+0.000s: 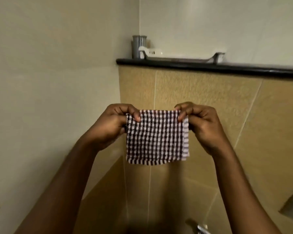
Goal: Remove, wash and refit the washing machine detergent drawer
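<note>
White plastic detergent drawer [151,52]: lies on the black stone ledge [243,68], just beside a grey metal tumbler [139,46], with neither hand on it. Below and well apart, a dark-and-white checked woven cloth [156,137] hangs flat in front of the beige tiled wall [210,92]. Left hand [115,125] pinches the top left corner, thumb in front, fingers curled. Right hand [201,125] pinches the top right corner likewise. Chrome tap [201,230] at the bottom edge, partly seen.

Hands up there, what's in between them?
The head view shows a checked cloth between the left hand and the right hand; each pinches a top corner, and the cloth hangs down flat.
</note>
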